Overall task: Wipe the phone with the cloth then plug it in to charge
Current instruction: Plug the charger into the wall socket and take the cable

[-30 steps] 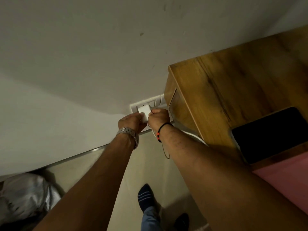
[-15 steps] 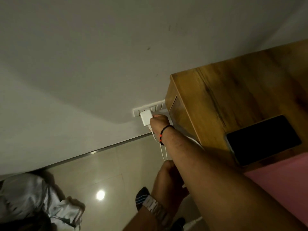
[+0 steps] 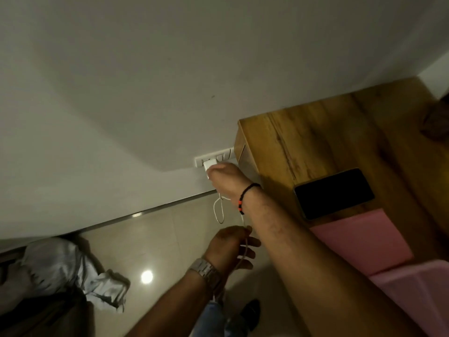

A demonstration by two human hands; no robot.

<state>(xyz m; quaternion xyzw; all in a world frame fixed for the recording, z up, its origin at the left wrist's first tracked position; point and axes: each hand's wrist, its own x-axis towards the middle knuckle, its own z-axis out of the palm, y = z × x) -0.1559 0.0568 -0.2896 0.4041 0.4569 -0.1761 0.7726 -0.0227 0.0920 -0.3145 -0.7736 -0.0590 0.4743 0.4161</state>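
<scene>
A black phone (image 3: 334, 192) lies flat, screen up, on the wooden bedside table (image 3: 313, 132), near its front edge. A white charger block (image 3: 210, 163) sits in the wall socket plate (image 3: 213, 157) left of the table. My right hand (image 3: 224, 180) rests on the charger block, fingers around it. A white cable (image 3: 218, 210) hangs from the block in a loop and runs down through my left hand (image 3: 230, 246), which pinches it lower down. No cloth shows clearly.
A pink mattress or cover (image 3: 379, 242) lies against the table at the right. Crumpled grey fabric (image 3: 73, 268) sits on the tiled floor (image 3: 170, 239) at the lower left. My socked foot (image 3: 250, 312) stands below. A dark object (image 3: 437, 122) is on the table's far right.
My left hand has left the charger block, dropped down and taken hold of the cable. My right hand stays at the block. The view has shifted left and down a little.
</scene>
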